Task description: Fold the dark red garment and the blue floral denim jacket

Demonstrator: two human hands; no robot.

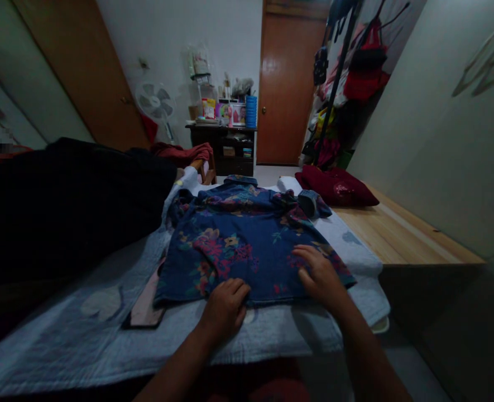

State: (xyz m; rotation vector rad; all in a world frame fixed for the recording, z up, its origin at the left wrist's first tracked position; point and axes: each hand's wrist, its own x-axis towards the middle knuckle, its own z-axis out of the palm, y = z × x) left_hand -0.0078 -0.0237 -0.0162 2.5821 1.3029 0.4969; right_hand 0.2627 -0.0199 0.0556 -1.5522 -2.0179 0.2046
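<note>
A dark blue floral shirt (267,240) lies spread out on a pale blue-and-white cover (100,346), its collar pointing away from me and its hem near me. My left hand (228,304) rests at the middle of the hem with its fingers curled; whether cloth is pinched in them is hidden. On the right part of the shirt lies my right hand (320,276), fingers apart and holding nothing. A flat pink item with a dark edge (146,307) sticks out from under the shirt's left side.
Dark cloth (71,212) is heaped at the left. A dark red cushion (336,187) lies on a wooden board (380,234) at the right. Farther back stand a white fan (155,101), a black cabinet (221,151) and a brown door (286,89); bags hang at the right.
</note>
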